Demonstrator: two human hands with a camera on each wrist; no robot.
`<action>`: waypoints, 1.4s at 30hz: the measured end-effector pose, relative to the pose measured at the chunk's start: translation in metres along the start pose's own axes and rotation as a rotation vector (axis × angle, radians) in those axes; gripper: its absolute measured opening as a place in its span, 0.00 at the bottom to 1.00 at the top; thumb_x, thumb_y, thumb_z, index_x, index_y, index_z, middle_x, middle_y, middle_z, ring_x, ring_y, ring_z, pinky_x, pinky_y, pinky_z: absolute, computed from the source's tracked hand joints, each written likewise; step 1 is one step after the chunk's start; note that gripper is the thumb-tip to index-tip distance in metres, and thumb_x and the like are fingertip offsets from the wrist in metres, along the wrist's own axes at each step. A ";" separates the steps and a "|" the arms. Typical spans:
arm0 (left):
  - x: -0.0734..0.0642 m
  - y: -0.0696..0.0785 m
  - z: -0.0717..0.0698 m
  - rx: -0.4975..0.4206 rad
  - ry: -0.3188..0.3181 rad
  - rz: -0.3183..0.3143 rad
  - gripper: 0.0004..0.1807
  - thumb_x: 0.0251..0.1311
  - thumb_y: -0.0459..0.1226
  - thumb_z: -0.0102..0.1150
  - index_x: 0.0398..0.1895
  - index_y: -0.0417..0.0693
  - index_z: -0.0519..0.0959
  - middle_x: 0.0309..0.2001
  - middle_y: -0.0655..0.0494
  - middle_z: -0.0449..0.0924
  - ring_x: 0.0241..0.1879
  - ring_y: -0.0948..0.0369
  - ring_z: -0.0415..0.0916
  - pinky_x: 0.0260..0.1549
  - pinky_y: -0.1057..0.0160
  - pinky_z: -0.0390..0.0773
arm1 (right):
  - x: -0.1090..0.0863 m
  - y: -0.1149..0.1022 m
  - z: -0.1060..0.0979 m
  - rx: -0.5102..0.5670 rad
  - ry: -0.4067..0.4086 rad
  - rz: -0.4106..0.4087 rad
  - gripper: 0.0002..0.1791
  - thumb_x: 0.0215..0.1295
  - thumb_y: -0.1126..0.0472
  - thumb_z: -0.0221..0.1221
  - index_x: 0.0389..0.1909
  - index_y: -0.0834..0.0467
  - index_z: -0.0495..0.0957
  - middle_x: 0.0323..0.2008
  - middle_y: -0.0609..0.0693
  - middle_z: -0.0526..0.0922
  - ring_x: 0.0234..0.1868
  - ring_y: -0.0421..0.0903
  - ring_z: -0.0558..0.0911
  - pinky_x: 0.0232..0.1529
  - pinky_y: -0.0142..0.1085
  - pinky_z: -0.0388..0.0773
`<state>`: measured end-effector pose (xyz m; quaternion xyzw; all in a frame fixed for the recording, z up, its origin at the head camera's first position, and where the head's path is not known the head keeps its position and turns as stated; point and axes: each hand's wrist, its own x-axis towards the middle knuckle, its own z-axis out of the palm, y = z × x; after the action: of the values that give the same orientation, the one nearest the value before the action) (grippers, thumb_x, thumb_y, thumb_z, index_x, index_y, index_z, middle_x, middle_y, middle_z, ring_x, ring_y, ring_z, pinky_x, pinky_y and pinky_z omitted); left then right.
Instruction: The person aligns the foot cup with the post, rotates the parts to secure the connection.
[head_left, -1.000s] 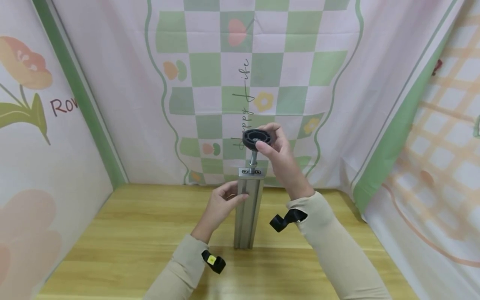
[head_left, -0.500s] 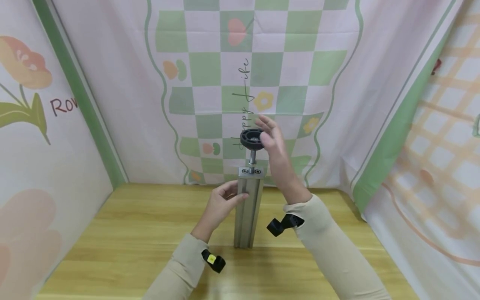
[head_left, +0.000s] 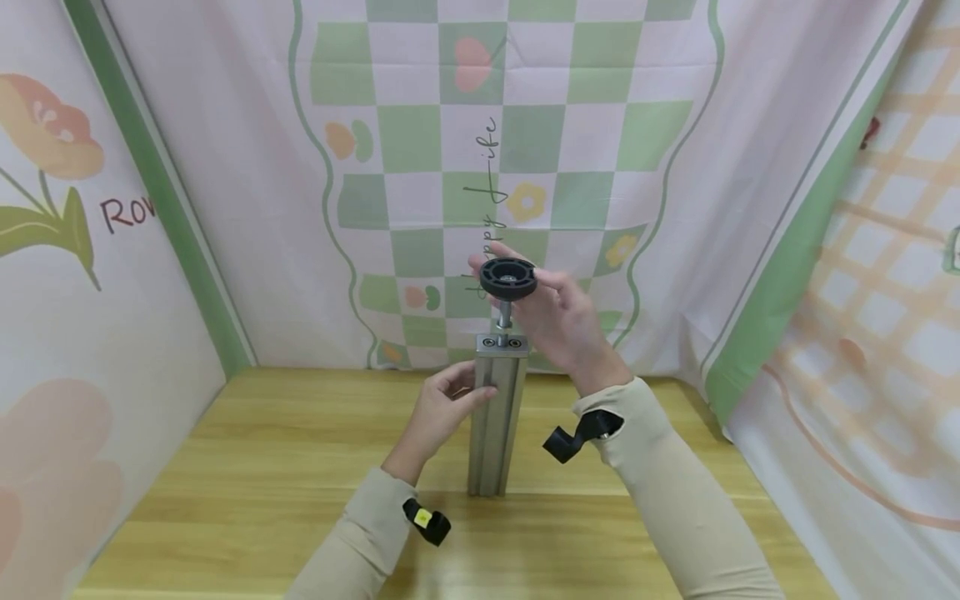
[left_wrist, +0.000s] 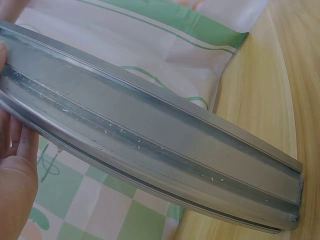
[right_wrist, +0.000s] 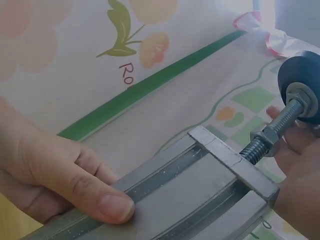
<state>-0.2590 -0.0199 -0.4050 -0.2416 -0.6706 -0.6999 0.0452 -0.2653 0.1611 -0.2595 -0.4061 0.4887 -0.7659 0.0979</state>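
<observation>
An aluminium profile stands upright on the wooden table. My left hand grips its upper part, with the thumb across the near face. A metal end plate caps the profile's top. From that plate rises a threaded rod carrying a nut, topped by a round black levelling foot. My right hand holds the foot's rim, its fingers reaching behind to the far side. In the left wrist view, the profile's grooved face shows small flecks in its slots.
The wooden table spreads out around the profile. Printed curtains hang behind it and at both sides. Black wrist mounts are strapped over the beige sleeves.
My right hand came off the foot's rim, fingers spread, then moved back round it with fingers reaching farther behind. My left hand and the profile have stayed put.
</observation>
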 end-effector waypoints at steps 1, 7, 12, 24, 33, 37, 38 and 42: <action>0.000 0.000 0.000 0.000 0.001 -0.001 0.21 0.63 0.35 0.69 0.59 0.45 0.80 0.47 0.51 0.84 0.49 0.56 0.80 0.56 0.59 0.78 | 0.000 0.000 -0.001 0.003 -0.008 -0.007 0.35 0.77 0.52 0.37 0.78 0.65 0.47 0.73 0.63 0.61 0.75 0.56 0.56 0.70 0.46 0.54; 0.000 0.000 0.000 0.011 0.002 -0.004 0.21 0.63 0.36 0.69 0.60 0.45 0.80 0.48 0.51 0.84 0.50 0.56 0.80 0.56 0.58 0.78 | -0.001 0.002 -0.004 0.018 -0.024 -0.038 0.33 0.78 0.53 0.42 0.76 0.66 0.53 0.69 0.59 0.69 0.72 0.56 0.60 0.68 0.43 0.59; 0.000 -0.003 -0.001 0.025 -0.002 0.004 0.22 0.62 0.40 0.70 0.59 0.47 0.80 0.47 0.52 0.84 0.50 0.56 0.80 0.56 0.59 0.78 | -0.005 0.003 -0.004 0.020 0.020 -0.053 0.35 0.78 0.53 0.46 0.76 0.68 0.50 0.69 0.60 0.68 0.72 0.54 0.62 0.74 0.43 0.52; 0.000 -0.005 -0.001 0.034 -0.002 0.016 0.22 0.61 0.41 0.71 0.58 0.48 0.81 0.46 0.52 0.84 0.49 0.56 0.80 0.55 0.58 0.79 | -0.011 0.016 0.010 -0.342 0.380 -0.140 0.32 0.67 0.57 0.58 0.70 0.61 0.61 0.58 0.56 0.74 0.60 0.50 0.74 0.67 0.40 0.65; 0.002 -0.004 -0.001 0.016 -0.002 0.015 0.20 0.63 0.37 0.69 0.57 0.45 0.81 0.46 0.51 0.84 0.48 0.56 0.80 0.55 0.58 0.79 | -0.008 0.020 0.024 -0.474 0.552 -0.231 0.29 0.61 0.53 0.70 0.57 0.53 0.66 0.51 0.54 0.73 0.53 0.53 0.76 0.46 0.34 0.78; 0.002 -0.003 -0.001 0.021 0.000 0.007 0.20 0.62 0.37 0.69 0.58 0.45 0.81 0.47 0.51 0.84 0.49 0.56 0.80 0.56 0.59 0.78 | -0.007 0.022 0.025 -0.510 0.538 -0.254 0.37 0.59 0.47 0.71 0.63 0.52 0.63 0.57 0.53 0.70 0.56 0.54 0.74 0.49 0.37 0.78; 0.002 -0.003 -0.001 0.019 -0.002 0.006 0.20 0.62 0.37 0.69 0.58 0.46 0.81 0.47 0.51 0.84 0.49 0.56 0.80 0.56 0.59 0.78 | -0.007 0.022 0.025 -0.505 0.520 -0.257 0.41 0.59 0.45 0.71 0.66 0.52 0.61 0.61 0.53 0.68 0.58 0.54 0.73 0.53 0.39 0.76; 0.001 -0.004 -0.002 0.022 -0.008 0.005 0.21 0.62 0.40 0.70 0.58 0.47 0.81 0.47 0.51 0.84 0.49 0.56 0.80 0.55 0.59 0.79 | -0.004 0.020 0.022 -0.460 0.412 -0.253 0.41 0.70 0.39 0.55 0.76 0.53 0.52 0.71 0.52 0.61 0.68 0.53 0.66 0.70 0.47 0.59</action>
<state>-0.2621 -0.0208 -0.4086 -0.2455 -0.6779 -0.6914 0.0468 -0.2515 0.1385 -0.2741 -0.3115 0.6040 -0.7077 -0.1931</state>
